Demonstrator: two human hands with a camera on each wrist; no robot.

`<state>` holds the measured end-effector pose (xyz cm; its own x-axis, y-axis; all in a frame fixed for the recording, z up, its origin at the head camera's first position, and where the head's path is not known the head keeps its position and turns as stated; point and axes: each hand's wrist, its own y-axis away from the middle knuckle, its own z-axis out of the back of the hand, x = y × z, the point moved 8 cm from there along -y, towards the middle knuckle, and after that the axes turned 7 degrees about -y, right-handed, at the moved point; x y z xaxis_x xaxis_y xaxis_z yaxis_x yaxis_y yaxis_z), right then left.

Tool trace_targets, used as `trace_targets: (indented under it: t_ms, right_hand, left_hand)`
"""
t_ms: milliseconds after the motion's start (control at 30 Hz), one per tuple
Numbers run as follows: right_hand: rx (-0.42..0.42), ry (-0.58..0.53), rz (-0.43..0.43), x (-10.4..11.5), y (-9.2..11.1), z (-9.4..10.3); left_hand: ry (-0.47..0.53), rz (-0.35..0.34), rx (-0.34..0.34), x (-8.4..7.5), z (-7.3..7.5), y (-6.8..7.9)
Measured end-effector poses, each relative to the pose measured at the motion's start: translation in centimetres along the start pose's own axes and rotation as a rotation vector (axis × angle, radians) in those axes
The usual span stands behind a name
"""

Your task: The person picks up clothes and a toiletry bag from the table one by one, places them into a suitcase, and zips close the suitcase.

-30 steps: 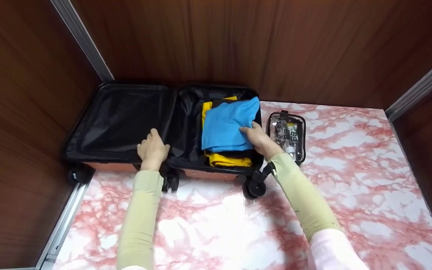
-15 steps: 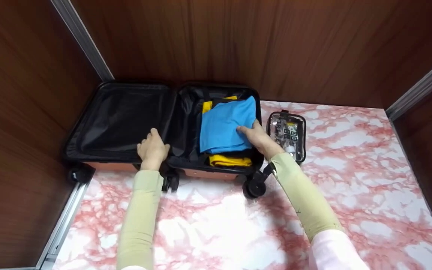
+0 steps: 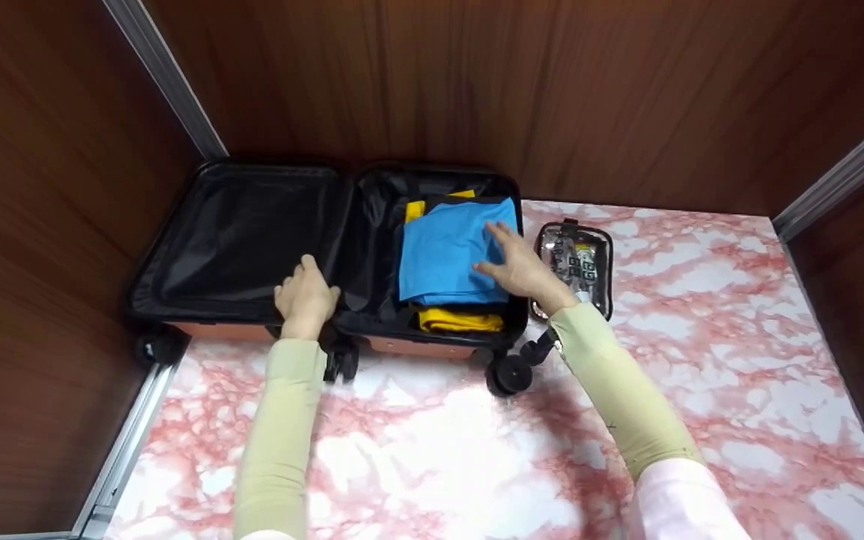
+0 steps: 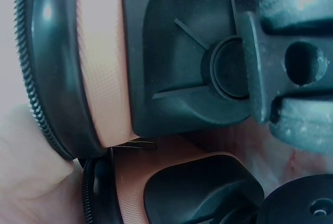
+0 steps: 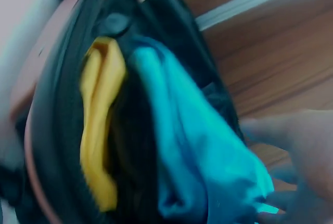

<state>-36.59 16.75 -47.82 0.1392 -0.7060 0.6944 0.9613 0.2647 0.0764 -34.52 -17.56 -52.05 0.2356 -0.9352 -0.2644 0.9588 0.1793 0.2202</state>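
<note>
An orange-sided suitcase [image 3: 256, 328] lies spread on the floor, its black-lined halves side by side. At the inner front corner of the left half, my left hand [image 3: 306, 298] holds the rim; the left wrist view shows the hand against the zipper [image 4: 32, 86]. In the right half, a folded blue garment [image 3: 443, 251] lies over a yellow cloth [image 3: 460, 321] and dark cloth. My right hand [image 3: 520, 266] is over the right side of the blue garment, thumb and fingers spread and gripping nothing. The right wrist view is blurred but shows the blue garment [image 5: 208, 146] beside that hand [image 5: 307, 156].
A clear, black-edged toiletry pouch [image 3: 574, 270] with small items inside lies on the floor right of the suitcase. Black wheels [image 3: 511, 375] face the front. A wooden wall [image 3: 447, 90] stands right behind, another [image 3: 42, 247] at left. Marble-patterned floor [image 3: 702, 360] extends right and forward.
My right hand shifted the blue garment slightly left, then let go; its fingers are now spread and the garment's far right corner lies lower. My left hand stays in place.
</note>
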Motion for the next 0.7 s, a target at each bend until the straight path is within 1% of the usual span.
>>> trace_targets:
  t_ms: [67, 133, 233, 333, 467, 567, 700]
  right_hand:
    - [0.072, 0.106, 0.015, -0.4, 0.0, -0.7]
    - [0.123, 0.218, 0.011, -0.9, 0.0, -1.2]
    - [0.169, 0.358, 0.022, -1.5, 0.0, -1.6]
    - [0.194, 0.456, 0.030, -1.7, 0.0, -1.8]
    - [0.225, 0.510, 0.024, -1.9, 0.1, -2.0]
    - [0.233, 0.512, 0.026, -2.0, 0.1, -2.2]
    - [0.221, 0.504, 0.041, -2.2, 0.2, -2.4]
  left_hand:
    - [-0.001, -0.001, 0.005, 0.0, 0.0, 0.0]
    - [-0.003, 0.000, 0.009, 0.0, 0.0, -0.1]
    - [-0.011, 0.003, 0.010, -0.1, 0.0, -0.2]
    - [-0.012, 0.003, 0.006, -0.1, 0.0, -0.2]
    - [-0.016, 0.003, 0.002, -0.2, 0.0, -0.2]
    - [-0.021, 0.001, 0.001, -0.1, -0.1, -0.1]
    - [-0.022, -0.004, 0.009, 0.0, -0.2, -0.1]
